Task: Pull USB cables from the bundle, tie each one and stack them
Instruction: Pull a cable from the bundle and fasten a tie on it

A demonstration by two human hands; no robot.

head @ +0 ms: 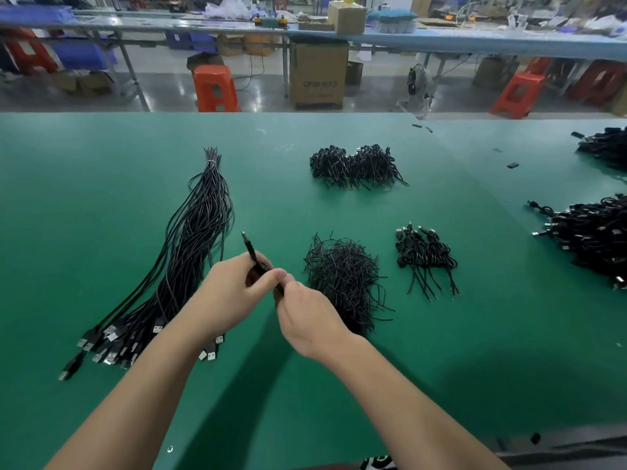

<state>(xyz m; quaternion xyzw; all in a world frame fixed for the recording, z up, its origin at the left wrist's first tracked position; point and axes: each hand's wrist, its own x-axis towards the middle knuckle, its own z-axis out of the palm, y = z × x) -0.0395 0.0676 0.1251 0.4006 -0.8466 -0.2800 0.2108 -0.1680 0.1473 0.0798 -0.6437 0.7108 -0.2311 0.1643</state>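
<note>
Green matting covers the table [441, 351], and both hands meet above its middle. The left hand [234, 293] curls its fingers and thumb round a coiled black USB cable [258, 266], whose free end sticks up and away to the left from the top of the fist, its long axis tilted toward the far left. The right hand [305, 317] pinches the near end of the same cable just beside the left thumb; the two hands touch there.

To the left lies the bundle [193, 252] of long, untied cables, its long axis running from the near left to the far middle. A pale band binds its far tip, and the plug ends fan out at the near left, partly under the left forearm.

Just right of the hands sits a loose heap of thin black ties [342, 279]. Further right, a small stack of tied cables [424, 256] lies with its bare tails pointing toward the near edge. Farther back rests a larger stack of tied cables [356, 166]. More black cable piles [590, 239] crowd the right edge.

A cardboard box [319, 76] and orange stools [215, 88] stand on the floor beyond; what the box holds cannot be seen.
</note>
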